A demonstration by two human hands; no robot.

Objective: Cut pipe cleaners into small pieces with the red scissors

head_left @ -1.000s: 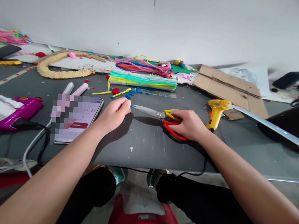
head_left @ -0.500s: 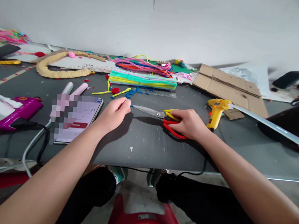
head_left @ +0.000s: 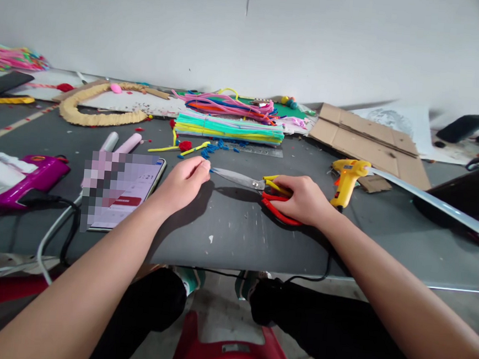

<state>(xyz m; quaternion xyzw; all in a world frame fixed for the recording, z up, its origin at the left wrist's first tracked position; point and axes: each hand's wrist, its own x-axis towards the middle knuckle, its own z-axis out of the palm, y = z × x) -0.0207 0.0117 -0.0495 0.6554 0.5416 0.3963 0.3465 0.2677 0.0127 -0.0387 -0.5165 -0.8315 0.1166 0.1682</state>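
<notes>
My right hand (head_left: 306, 198) is wrapped round the handles of a pair of scissors (head_left: 241, 179), one handle yellow and one red. The blades look closed together and point left toward my left hand (head_left: 186, 180). Thumb and fingers of that hand pinch a blue pipe cleaner (head_left: 212, 170), of which only a tiny end shows, right at the scissor tips. Just beyond lie several short blue pieces (head_left: 217, 147) and a yellow pipe cleaner with a red pompom (head_left: 185, 146).
A bundle of pipe cleaners (head_left: 229, 129) lies at the back of the grey table (head_left: 227, 228). A yellow glue gun (head_left: 347, 182) and cardboard (head_left: 367, 140) are to the right. A phone (head_left: 133, 193) and a purple power strip (head_left: 23, 182) lie left.
Almost nothing differs. Both hands and the scissors stay in place, with the scissor handles perhaps drawn very slightly closer together.
</notes>
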